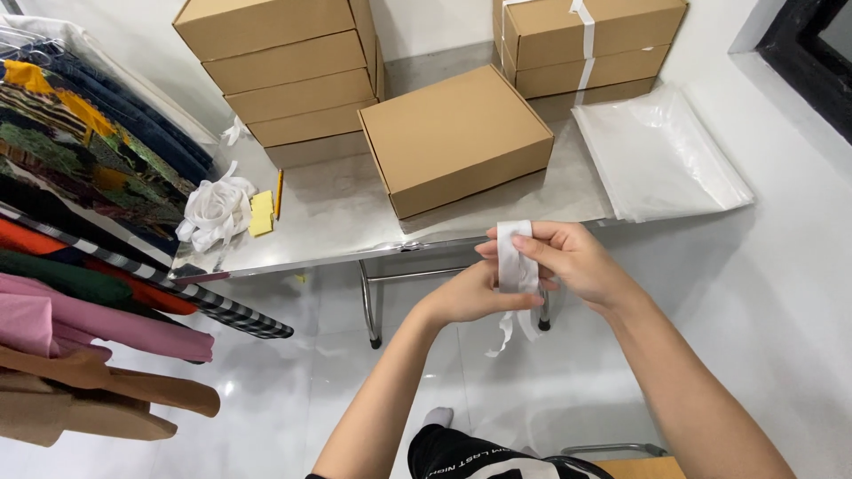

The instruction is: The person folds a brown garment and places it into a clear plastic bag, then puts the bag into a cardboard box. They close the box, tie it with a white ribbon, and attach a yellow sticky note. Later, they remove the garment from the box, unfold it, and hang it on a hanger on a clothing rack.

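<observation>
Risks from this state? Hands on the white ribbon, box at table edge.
1. The white ribbon is pinched between the left hand and right hand off the table, with its tail dangling; it could slip or twist.
2. The cardboard box sits near the steel table front edge; a nudge might tip it off.

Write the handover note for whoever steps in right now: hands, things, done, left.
Left hand and right hand: both pinch a white ribbon strip in the air before the table edge; its tail hangs down.
Single cardboard box on the table: closed, no ribbon on it.
Far-right box stack: already tied with ribbon.
Spare ribbon pile at the left.
Left: the single box is untied.
</observation>
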